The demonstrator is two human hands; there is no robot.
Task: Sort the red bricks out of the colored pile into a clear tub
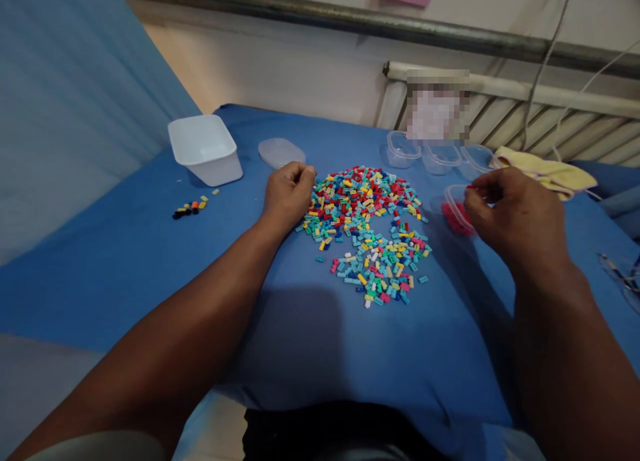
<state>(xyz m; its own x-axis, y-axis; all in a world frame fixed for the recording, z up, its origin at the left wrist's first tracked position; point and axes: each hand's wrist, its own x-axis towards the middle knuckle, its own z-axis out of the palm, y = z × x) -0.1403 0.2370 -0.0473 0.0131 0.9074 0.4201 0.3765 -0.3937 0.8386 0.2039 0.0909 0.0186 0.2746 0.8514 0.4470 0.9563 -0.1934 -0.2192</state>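
Note:
A wide pile of small toy building bricks (370,201), in red, turquoise, yellow, blue and other colours, lies on the blue cloth. At its left edge rests my left hand (290,191), fingers curled closed; whatever they may hold is hidden. My right hand (517,214) is pinched over a small clear tub (453,197) at the right of the pile. A speck of red shows at its fingertips, seemingly a red brick (469,188). Inside that tub lie several red bricks (457,219), partly covered by my hand.
Three clear tubs (403,155) stand in a row at the back right, beside a yellow cloth (545,169). A white bin (215,164) and a clear lid (281,153) are at the back left. Black, yellow and orange bricks (189,209) lie apart. A radiator (500,117) lines the wall.

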